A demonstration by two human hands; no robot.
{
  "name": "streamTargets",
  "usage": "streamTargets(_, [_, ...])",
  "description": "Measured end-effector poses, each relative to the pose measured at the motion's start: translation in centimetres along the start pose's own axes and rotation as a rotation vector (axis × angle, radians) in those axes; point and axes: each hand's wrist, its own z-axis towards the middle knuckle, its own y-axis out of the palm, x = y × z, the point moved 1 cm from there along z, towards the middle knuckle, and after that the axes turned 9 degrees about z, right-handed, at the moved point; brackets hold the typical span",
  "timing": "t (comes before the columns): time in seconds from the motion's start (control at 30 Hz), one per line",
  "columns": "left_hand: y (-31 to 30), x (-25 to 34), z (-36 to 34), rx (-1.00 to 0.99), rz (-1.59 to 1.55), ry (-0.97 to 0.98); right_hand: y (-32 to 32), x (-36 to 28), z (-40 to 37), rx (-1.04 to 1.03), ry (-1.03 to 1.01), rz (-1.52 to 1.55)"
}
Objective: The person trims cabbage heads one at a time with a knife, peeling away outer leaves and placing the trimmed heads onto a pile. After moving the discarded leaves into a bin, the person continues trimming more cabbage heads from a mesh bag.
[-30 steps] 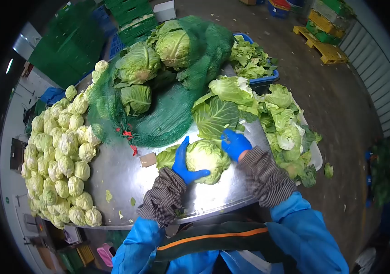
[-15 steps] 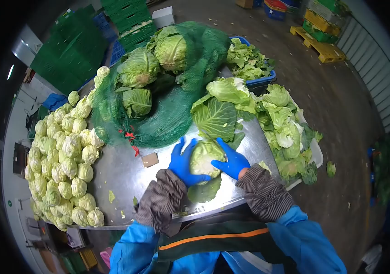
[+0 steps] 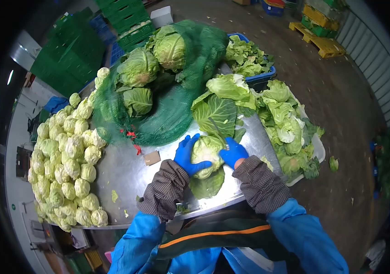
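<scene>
Cupping a pale cabbage [image 3: 208, 150] with spread fingers, the gloved left hand [image 3: 186, 156] steadies one side; the right hand [image 3: 235, 154], opposite, clasps what appears a slim knife [image 3: 217, 128]. Probably firm and weighty, with tearable leaves, the head, on the metal worktop [image 3: 126, 182], suits a broad side hold.

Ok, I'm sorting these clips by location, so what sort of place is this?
Probably a produce packing or trimming area: pale cabbage heads are heaped on a metal table, green crates stand stacked beyond it, and a blue tub holds loose leaves.
</scene>
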Motion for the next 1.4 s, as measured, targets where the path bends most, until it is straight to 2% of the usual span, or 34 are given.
streamTargets(0.1, [0.0,-2.1,-2.2,0.137,-0.102,0.023,0.0,5.8,1.6,-0.046,0.132,0.214])
streamTargets(0.13, [1.1,-3.8,-3.0,0.21,-0.273,0.028,1.6,7.3,1.5,-0.068,0.186,0.339])
streamTargets(0.2, [0.7,-3.7,-4.0,0.282,-0.434,-0.122,5.4,11.0,2.8,0.041,-0.044,0.281])
streamTargets(0.23, [0.3,-3.1,-4.4,0.255,-0.665,-0.253,4.1,8.3,2.4,0.041,0.023,0.329])
streamTargets(0.27, [0.8,-3.8,-4.8,0.326,-0.777,-0.294,2.9,5.7,3.0,0.051,0.071,0.379])
streamTargets(0.3, [1.8,-5.0,-5.4,0.377,-0.908,-0.455,1.8,6.0,4.1,0.185,-0.04,0.17])
streamTargets(0.33, [2.8,-5.9,-6.7,0.417,-1.039,-0.63,0.6,7.3,5.6,0.201,-0.121,0.105])
streamTargets(0.37, [3.4,-5.9,-7.9,0.403,-1.026,-0.781,-0.8,7.1,5.4,0.216,-0.111,0.067])
streamTargets(0.4, [4.7,-7.6,-9.3,0.296,-0.97,-0.851,-2.3,5.8,4.7,0.233,-0.103,0.028])
streamTargets(0.47, [1.1,-3.4,-8.7,0.284,-0.733,-0.692,-3.7,3.4,4.2,0.235,-0.084,-0.061])
streamTargets(0.5, [1.4,-6.3,-8.8,0.345,-0.28,-0.497,-4.1,2.3,3.5,0.236,-0.069,-0.105])
streamTargets(0.6, [-1.9,-4.2,-4.5,0.148,-0.367,-0.096,-4.7,-3.2,-0.1,0.309,-0.179,-0.217])
streamTargets(0.63, [-1.2,-5.5,-3.6,0.117,-0.182,-0.067,-4.2,-4.5,-1.3,0.205,-0.156,-0.221])
streamTargets(0.67, [-1.5,-4.5,-3.4,0.12,-0.211,-0.171,-3.4,-5.0,-2.6,0.101,-0.13,-0.224])
streamTargets(0.73, [-1.9,-0.8,-2.7,0.114,-0.269,-0.375,-0.7,-3.7,-5.0,-0.036,-0.252,-0.141])
streamTargets(0.77, [-0.7,-0.4,-3.2,0.118,-0.106,-0.508,0.4,-2.7,-5.4,-0.127,-0.215,-0.083])
streamTargets(0.8, [0.4,-1.1,-3.5,0.069,-0.145,-0.453,0.2,-2.3,-5.3,-0.15,-0.207,-0.039])
streamTargets(0.87, [-1.5,2.3,-3.7,0.002,0.111,-0.358,-0.3,-1.8,-4.9,-0.19,-0.194,0.058])
streamTargets(0.9, [-1.2,2.0,-3.4,0.093,0.124,-0.237,0.8,0.3,-3.5,-0.098,-0.26,0.04])
streamTargets(0.97, [-0.6,1.1,-1.7,0.279,0.141,0.019,-0.3,-0.4,-2.9,-0.156,-0.209,0.054])
streamTargets(1.0, [-1.0,1.4,-0.9,0.161,0.122,-0.036,-1.0,-1.1,-2.8,-0.187,-0.188,0.057])
streamTargets(1.07, [-2.3,2.3,0.7,-0.081,0.088,-0.149,-2.2,-2.3,-4.0,-0.026,-0.249,-0.125])
streamTargets(1.1, [-1.9,2.2,1.6,-0.177,0.167,-0.202,-2.2,-2.1,-4.7,0.056,-0.278,-0.195])
streamTargets(1.13, [-1.7,2.3,1.8,-0.218,0.153,-0.244,-2.2,-2.0,-5.4,0.138,-0.308,-0.266])
streamTargets(1.2, [-1.5,2.5,2.5,-0.3,0.129,-0.318,-2.4,-1.6,-7.6,0.176,-0.331,-0.513])
streamTargets(1.33, [-0.5,2.2,3.0,-0.196,0.073,-0.398,-1.1,2.0,-8.9,0.342,-0.359,-0.783])
streamTargets(1.4, [-0.1,2.5,3.3,-0.183,0.077,-0.417,-1.5,4.5,-6.8,0.308,-0.367,-0.663])
